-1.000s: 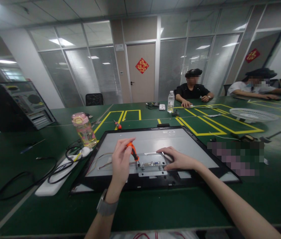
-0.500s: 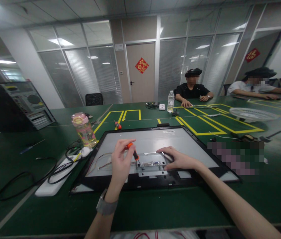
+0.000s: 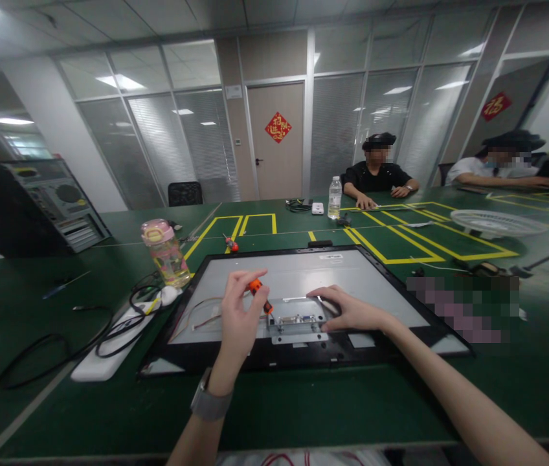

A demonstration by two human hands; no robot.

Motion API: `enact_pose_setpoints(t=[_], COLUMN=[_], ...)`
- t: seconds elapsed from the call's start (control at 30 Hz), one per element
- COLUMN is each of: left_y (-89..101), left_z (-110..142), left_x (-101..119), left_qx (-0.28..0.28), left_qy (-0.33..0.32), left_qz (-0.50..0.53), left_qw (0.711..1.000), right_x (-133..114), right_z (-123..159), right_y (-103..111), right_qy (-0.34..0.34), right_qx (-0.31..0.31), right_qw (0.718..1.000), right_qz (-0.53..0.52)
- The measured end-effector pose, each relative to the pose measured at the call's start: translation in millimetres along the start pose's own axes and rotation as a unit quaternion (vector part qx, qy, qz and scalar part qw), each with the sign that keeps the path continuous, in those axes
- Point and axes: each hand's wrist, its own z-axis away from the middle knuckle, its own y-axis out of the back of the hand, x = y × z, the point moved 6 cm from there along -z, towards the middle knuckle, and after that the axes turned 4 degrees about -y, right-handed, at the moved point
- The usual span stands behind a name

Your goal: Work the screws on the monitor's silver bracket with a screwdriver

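An opened monitor panel [image 3: 371,285] lies flat before me, grey metal inside a black frame. Near its front edge sits a metal bracket [image 3: 298,338] with a row of video ports [image 3: 298,319]. My left hand [image 3: 240,307] is closed around an orange-and-black screwdriver [image 3: 261,296], which tilts with its tip down at the bracket's left end. Fingers and thumb of my right hand [image 3: 347,312] grip the bracket's right end. Thin wires [image 3: 201,317] run across the panel to the left of the bracket.
Left of the panel are a white power strip [image 3: 100,362], black cables [image 3: 36,343] and a pink-lidded bottle [image 3: 165,252]. Another screwdriver [image 3: 230,244] lies behind it. A computer case [image 3: 32,207] stands far left, a clear bottle [image 3: 334,197] farther back. Two people sit across the table.
The screwdriver's handle has turned and tilted slightly in my left hand, with its tip still at the bracket. My right hand stays in place.
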Motion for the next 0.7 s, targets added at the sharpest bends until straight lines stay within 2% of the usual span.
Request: enact_pose_setpoints(t=[0.13,0.33,0.47,0.7], left_y=[-1.8,-0.5,-2.1,3.1], left_z=[0.1,-0.2,0.9,0.0], left_x=[0.9,5.5,8.3,1.0], left_qx=[-0.016,0.004,-0.007,0.049], left_qy=[0.008,-0.015,-0.011,-0.010], left_qz=[0.036,-0.008,-0.008,-0.037], left_qw=[0.999,1.000,1.000,0.998], right_x=[1.7,3.5,2.3,1.8], right_z=[-1.7,-1.3,-0.9,-0.5], right_y=[-0.6,-1.6,-1.0,-0.8], right_qy=[0.011,0.018,0.015,0.005], right_qx=[0.007,0.005,0.004,0.001], right_qw=[1.000,1.000,1.000,1.000], right_qz=[0.004,-0.003,-0.003,-0.003])
